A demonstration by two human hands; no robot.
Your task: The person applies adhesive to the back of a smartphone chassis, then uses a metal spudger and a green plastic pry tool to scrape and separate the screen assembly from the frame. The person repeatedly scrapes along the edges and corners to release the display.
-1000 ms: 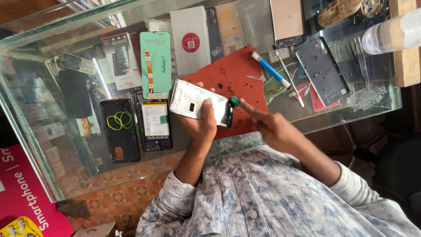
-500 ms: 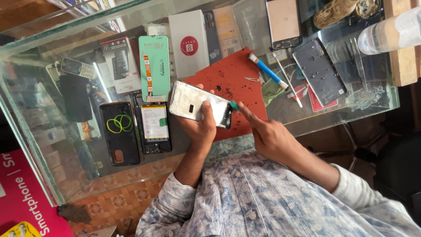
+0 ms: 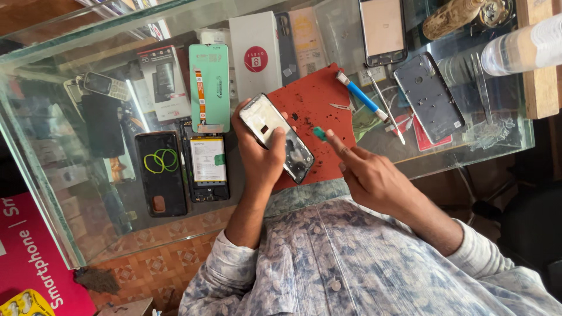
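We are gripping the opened phone (image 3: 278,137) in our left hand (image 3: 257,155) over the red mat (image 3: 319,105), our right hand (image 3: 369,175) pinching a small green pick (image 3: 319,134) beside it. Its battery-side body (image 3: 208,167) is lying apart, so reassembly seems unfinished.

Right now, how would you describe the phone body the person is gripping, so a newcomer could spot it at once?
Start at the red work mat in the middle of the glass counter. At its near edge the left hand holds a phone frame, tilted. Unlike the opened phone and the grey back cover lying flat, it is lifted off the glass.
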